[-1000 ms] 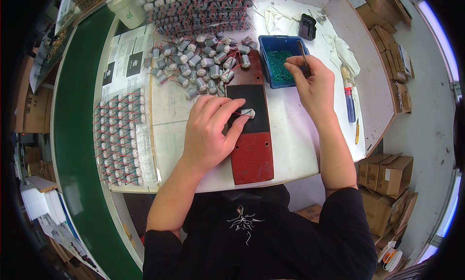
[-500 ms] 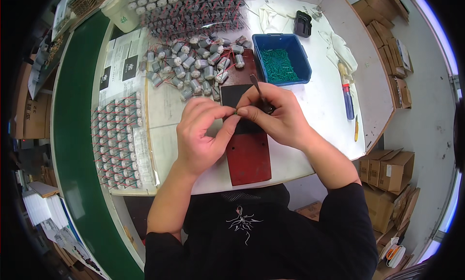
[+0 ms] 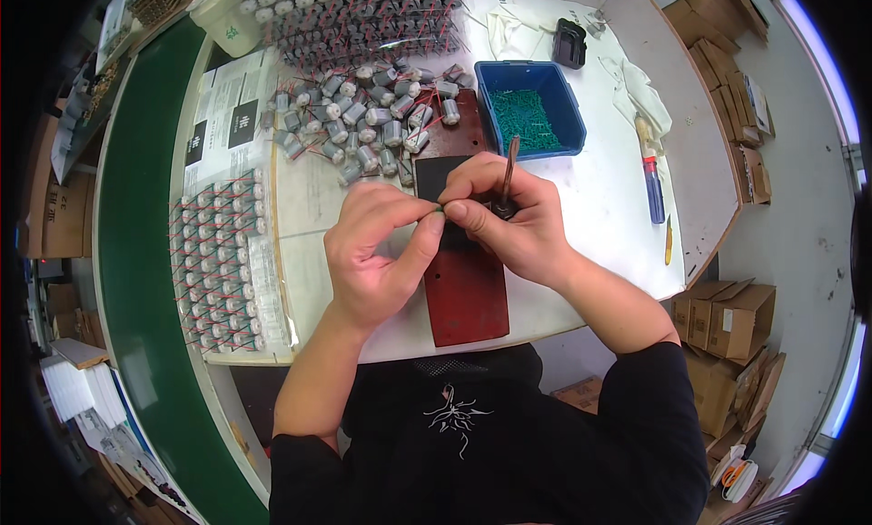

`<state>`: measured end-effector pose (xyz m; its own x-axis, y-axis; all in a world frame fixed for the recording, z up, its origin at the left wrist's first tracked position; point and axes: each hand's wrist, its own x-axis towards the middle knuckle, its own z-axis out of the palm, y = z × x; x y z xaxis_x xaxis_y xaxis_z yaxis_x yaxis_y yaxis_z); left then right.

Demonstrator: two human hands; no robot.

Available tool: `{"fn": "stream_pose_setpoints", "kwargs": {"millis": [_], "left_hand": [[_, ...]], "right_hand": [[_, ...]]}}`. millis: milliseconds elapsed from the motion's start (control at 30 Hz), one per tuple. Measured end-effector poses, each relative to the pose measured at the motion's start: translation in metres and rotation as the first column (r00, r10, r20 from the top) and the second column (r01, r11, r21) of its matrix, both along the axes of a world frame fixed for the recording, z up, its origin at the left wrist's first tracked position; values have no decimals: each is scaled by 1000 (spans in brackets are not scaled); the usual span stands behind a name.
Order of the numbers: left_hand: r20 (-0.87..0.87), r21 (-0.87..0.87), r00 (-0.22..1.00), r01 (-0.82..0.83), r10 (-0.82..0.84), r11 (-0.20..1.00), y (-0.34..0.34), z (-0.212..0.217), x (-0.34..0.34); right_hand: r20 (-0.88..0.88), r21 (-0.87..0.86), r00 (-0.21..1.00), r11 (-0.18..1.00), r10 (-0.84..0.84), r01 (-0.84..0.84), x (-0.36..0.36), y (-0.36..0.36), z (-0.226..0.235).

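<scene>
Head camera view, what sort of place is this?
Probably an assembly workshop: what look like little wired motors are heaped on a workbench, near a blue bin of green pieces, with cardboard boxes stacked nearby.

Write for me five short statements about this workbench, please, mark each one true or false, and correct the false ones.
1. The right hand holds a slender dark tool. True.
2. The blue rectangular plastic bin contains small green pieces. True.
3. The right hand is inside the bin. False: its fingertips are over the flat black pad, close to those of the left hand.
4. Loose grey cylindrical parts with red wires lie in a pile left of the bin. True.
5. The bin is covered by a lid. False: it is open, and the green pieces are visible.
</scene>
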<state>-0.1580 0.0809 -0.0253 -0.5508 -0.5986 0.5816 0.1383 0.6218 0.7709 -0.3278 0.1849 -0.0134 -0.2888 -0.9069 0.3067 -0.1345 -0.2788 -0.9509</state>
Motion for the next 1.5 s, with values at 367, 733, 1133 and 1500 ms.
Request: {"fn": "stream_pose_setpoints", "kwargs": {"millis": [367, 733, 1133, 1500], "left_hand": [[363, -51, 932, 13, 6, 999, -3, 0, -3], [277, -310, 960, 46, 44, 950, -5, -8, -2], [233, -183, 972, 10, 33, 983, -1, -13, -4], [231, -127, 973, 53, -22, 991, -1, -14, -5]], "right_hand": [[-53, 460, 995, 886, 90, -56, -38, -4, 19], [-172, 630, 976, 777, 133, 5, -32, -8, 29], [-258, 515, 953, 857, 161, -5, -34, -6, 14], [-374, 459, 912, 888, 169, 24, -31, -5, 16]]}}
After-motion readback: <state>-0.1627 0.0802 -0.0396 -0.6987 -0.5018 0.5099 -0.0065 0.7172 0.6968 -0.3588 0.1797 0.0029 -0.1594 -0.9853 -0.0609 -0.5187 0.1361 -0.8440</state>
